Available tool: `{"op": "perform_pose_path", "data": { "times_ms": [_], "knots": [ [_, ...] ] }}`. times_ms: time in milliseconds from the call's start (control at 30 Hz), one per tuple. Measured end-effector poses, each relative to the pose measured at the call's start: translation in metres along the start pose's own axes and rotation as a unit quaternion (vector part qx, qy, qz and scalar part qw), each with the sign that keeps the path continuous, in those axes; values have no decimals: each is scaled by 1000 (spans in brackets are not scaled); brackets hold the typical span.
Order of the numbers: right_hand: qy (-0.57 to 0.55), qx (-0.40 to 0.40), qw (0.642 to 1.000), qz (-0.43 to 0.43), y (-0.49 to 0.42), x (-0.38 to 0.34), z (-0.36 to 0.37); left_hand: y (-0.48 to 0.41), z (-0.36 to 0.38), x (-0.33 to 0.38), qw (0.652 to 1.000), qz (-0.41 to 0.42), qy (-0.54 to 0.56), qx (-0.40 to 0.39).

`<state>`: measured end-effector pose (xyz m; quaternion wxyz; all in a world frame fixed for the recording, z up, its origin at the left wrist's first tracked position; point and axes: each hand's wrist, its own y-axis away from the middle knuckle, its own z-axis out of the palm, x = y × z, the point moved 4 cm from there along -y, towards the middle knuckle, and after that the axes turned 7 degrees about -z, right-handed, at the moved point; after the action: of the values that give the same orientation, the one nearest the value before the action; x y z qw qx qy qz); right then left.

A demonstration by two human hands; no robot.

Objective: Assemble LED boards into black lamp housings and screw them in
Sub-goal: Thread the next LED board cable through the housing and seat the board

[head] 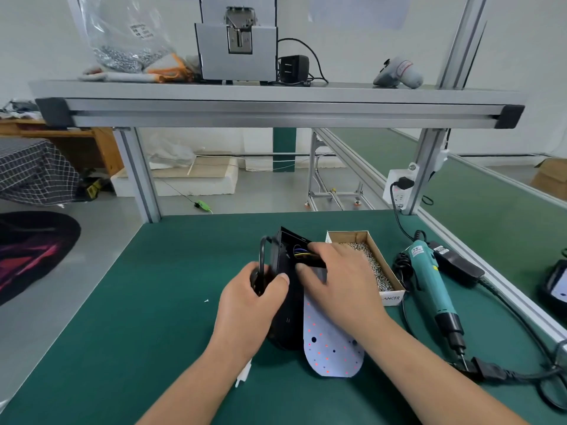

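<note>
A green workbench mat fills the lower half of the frame, and an aluminium shelf spans the upper part, carrying a grey screw feeder at top centre and a clear bag of screws at upper left. Near the middle of the mat, a little right of centre, a black lamp housing stands tilted on its edge with its open side turned to the right. A pale, rounded LED board dotted with red points leans out of that open side, its lower end on the mat and its upper end hidden under the right hand. A teal electric screwdriver lies at the right of the frame, tip toward the lower edge, just beside an open cardboard box of small silver screws. The left hand grips the housing from the left, its fingers curled round the outer side by the black bracket loop and its thumb laid across the housing's edge. The right hand rests over the board's upper end, fingers bent and reaching into the housing beside the coloured wires, the thumb against the housing's rim; whether it pinches anything cannot be told.
</note>
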<state>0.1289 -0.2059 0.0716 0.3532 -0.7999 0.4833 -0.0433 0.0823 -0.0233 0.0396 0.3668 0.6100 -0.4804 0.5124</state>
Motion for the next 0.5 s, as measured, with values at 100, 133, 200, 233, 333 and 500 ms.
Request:
{"op": "perform_pose_path", "data": {
  "times_ms": [100,133,200,233,333,500],
  "knots": [
    [-2,9,1000,18,-9,-7,2,3,3,2,1000,11,-15,-17],
    [-14,17,1000,20,-12,-10,3,5,4,3,999,17,-22,-20],
    [-46,43,998,25,-15,-13,3,6,4,4,999,26,-29,-21],
    [-58,55,996,28,-15,-13,3,6,4,4,999,28,-32,-21],
    [-77,77,994,25,-13,-12,4,6,3,5,999,30,-35,-13],
    [-100,64,993,21,-14,-12,6,9,4,5,999,29,-31,3]
  ]
}}
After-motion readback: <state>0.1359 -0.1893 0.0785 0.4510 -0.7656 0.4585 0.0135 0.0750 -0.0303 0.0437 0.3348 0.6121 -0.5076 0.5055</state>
